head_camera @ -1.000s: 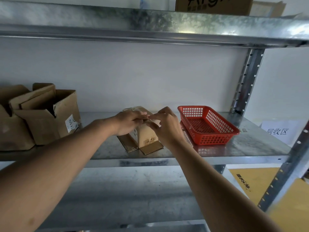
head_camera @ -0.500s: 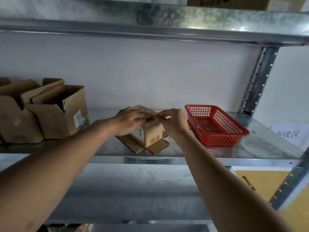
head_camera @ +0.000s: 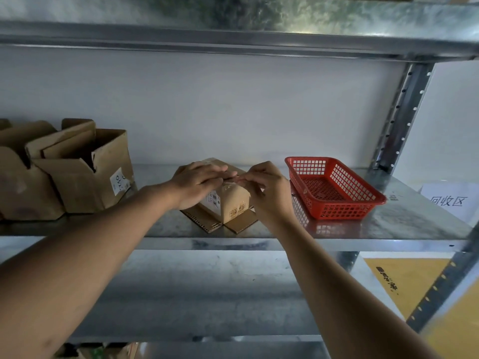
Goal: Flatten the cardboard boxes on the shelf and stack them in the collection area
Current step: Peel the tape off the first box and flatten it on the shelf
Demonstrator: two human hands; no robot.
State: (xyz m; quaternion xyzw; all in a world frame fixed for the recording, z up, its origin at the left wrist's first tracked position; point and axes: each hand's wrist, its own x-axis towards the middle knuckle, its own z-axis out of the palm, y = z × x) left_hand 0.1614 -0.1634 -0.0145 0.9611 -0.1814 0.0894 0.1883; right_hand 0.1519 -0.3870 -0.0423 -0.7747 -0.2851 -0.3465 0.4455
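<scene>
Head view, left hand now flattened (fingers straight) on small box

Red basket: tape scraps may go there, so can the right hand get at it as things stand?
Probably yes. The right hand is just beside the red basket, whose top is open, with nothing between them.

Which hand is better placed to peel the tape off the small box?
Right hand: its fingertips pinch at the top seam of the small brown cardboard box, while the left hand lies flat, steadying it.
</scene>
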